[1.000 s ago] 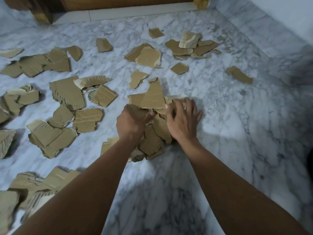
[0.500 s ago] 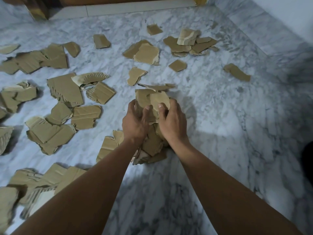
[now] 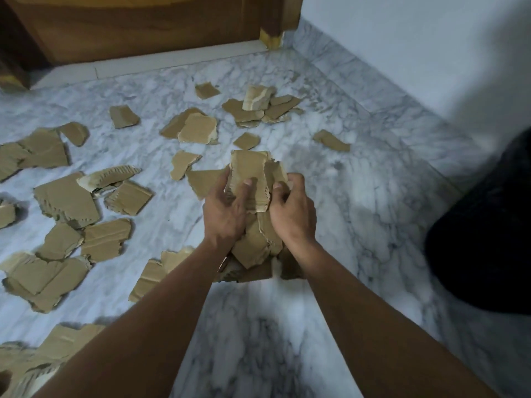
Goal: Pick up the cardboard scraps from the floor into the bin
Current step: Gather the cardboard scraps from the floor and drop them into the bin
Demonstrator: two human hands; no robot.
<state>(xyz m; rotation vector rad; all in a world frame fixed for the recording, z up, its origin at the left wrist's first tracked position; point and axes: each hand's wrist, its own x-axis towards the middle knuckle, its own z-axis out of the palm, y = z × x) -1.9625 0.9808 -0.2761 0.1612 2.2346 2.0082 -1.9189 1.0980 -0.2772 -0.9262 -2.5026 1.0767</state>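
Head view: cardboard scraps [image 3: 249,170] between curled fingers [image 3: 244,188]

Matt brown corrugated cardboard scraps [image 3: 67,201], rough torn edges; glossy veined marble floor [image 3: 359,225]; wooden door [image 3: 138,21].

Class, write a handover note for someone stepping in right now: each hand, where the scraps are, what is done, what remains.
Left hand: grips the gathered bundle of scraps from its left side.
Right hand: grips the same bundle from the right.
Loose scraps: many lie spread over the marble floor, mostly left and ahead; a few lie under the wrists.
Bin: a dark shape at the right edge may be it; cannot tell.
Done: one handful gathered.
Left: drop it in the bin, then collect the rest.
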